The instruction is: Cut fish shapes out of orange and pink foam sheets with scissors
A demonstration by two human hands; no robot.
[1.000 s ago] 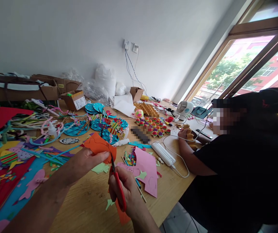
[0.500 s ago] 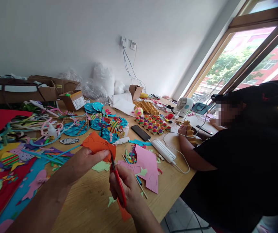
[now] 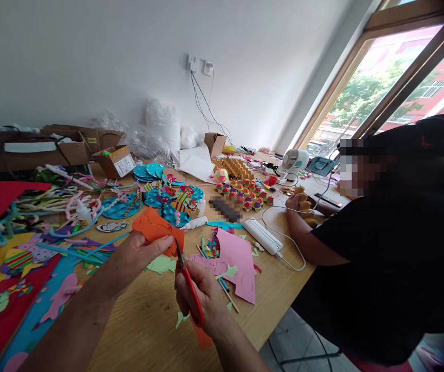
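Observation:
My left hand [image 3: 131,258] pinches an orange sheet [image 3: 154,227] with a dark outline drawn on it, thumb on top. Closed around the red handles of a pair of scissors [image 3: 191,294] is my right hand [image 3: 202,292]. The dark blades reach up to the sheet's right edge, close to my left thumb. An orange strip [image 3: 202,336] shows below my right hand. Light green scraps [image 3: 162,264] and a pink sheet [image 3: 235,258] with a cut edge lie on the table near the scissors.
A white power strip [image 3: 263,236] with its cable lies to the right. Pipe cleaners [image 3: 44,199] and blue discs [image 3: 121,205] spread across the left. A painted egg carton [image 3: 247,196] sits farther back. Another person [image 3: 384,248] sits at right. Cardboard boxes [image 3: 115,160] line the wall.
Both hands, the orange sheet and the scissors keep nearly the same pose. The view has shifted slightly, and the person on the right has moved a little.

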